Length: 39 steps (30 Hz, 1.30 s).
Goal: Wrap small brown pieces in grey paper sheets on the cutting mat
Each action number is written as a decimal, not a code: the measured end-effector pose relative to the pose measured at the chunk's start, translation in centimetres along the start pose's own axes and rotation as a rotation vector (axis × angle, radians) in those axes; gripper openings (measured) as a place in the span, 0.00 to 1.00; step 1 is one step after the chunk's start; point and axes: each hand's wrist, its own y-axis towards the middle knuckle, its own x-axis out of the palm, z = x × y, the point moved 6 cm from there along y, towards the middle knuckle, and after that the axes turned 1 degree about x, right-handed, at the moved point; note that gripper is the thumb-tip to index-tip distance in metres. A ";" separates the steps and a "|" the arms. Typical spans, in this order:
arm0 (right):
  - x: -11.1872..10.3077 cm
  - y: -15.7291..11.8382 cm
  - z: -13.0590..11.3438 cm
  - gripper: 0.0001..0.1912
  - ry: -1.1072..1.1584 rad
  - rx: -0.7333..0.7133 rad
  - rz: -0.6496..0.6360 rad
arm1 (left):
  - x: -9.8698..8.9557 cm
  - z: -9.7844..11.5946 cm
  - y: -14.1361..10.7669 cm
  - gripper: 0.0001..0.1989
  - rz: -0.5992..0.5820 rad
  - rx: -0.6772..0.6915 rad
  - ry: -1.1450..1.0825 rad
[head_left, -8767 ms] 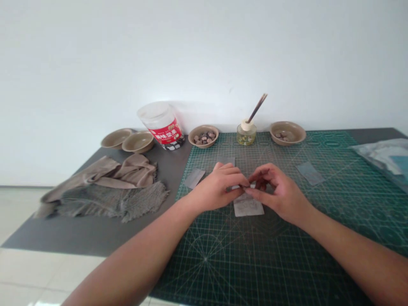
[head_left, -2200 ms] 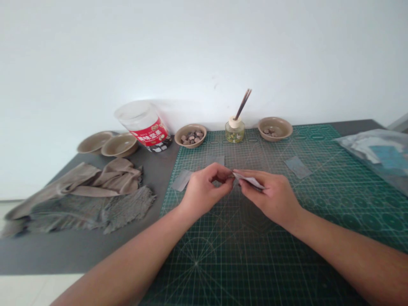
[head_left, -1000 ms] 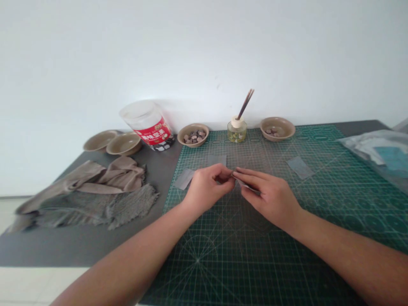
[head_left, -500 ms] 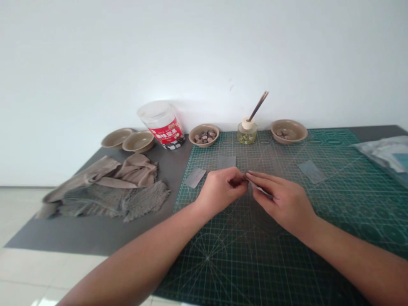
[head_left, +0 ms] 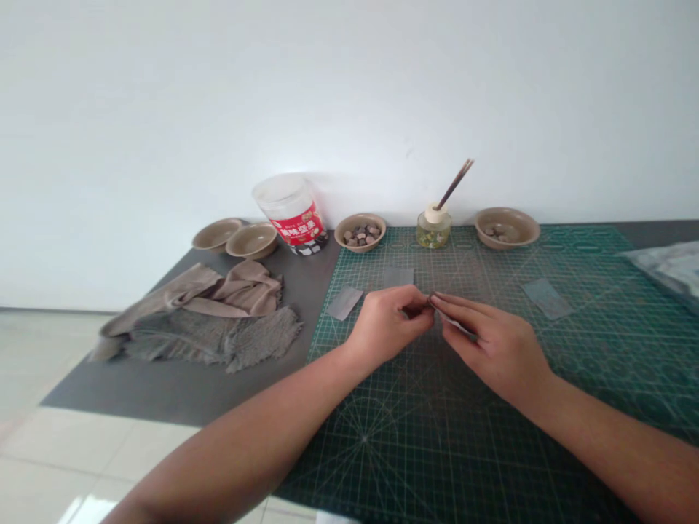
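My left hand [head_left: 386, 320] and my right hand [head_left: 501, 348] meet at the fingertips above the green cutting mat [head_left: 431, 444]. A thin, pale edge of a small plastic bag [head_left: 459, 325] shows between the thumb and fingers of my right hand. The left fingers are curled into a pinch at the same spot, against the bag's end; most of it is hidden by the fingers. Similar flat, see-through bags lie around the hands: one to the left [head_left: 345, 303], one just behind [head_left: 398, 277] and one to the right [head_left: 547, 299].
Along the wall stand a bowl of small stones [head_left: 360, 244], a reed diffuser [head_left: 434, 227], a bowl with a few pieces [head_left: 507, 229], a red-labelled jar [head_left: 298, 222] and two bowls [head_left: 254, 244] at left. Crumpled cloths [head_left: 218, 320] lie left; a plastic package [head_left: 671, 262] lies right.
The view has turned slightly left, so everything sits a little farther right in the picture. Both hands stay pressed together in the same pinch on the bag.
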 end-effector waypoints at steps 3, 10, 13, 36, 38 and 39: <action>-0.2 0.1 -0.2 0.17 -0.016 -0.013 0.017 | -0.1 0.2 0.0 0.06 0.013 0.011 -0.028; -0.3 0.3 0.4 0.15 0.080 0.112 0.032 | -0.4 0.5 -0.1 0.05 0.046 0.011 -0.041; -0.2 0.4 0.9 0.14 0.135 0.174 0.019 | -0.3 0.4 0.0 0.04 0.048 0.009 -0.055; 1.3 0.3 0.8 0.08 0.412 0.285 -0.271 | -1.2 -2.4 1.1 0.09 0.104 -0.086 -0.461; 2.1 0.1 1.3 0.13 0.435 0.310 -0.351 | -1.1 -2.6 1.2 0.11 0.096 -0.116 -0.538; 2.3 0.1 1.5 0.17 0.399 0.294 -0.346 | -1.0 -2.6 1.2 0.12 0.083 -0.119 -0.559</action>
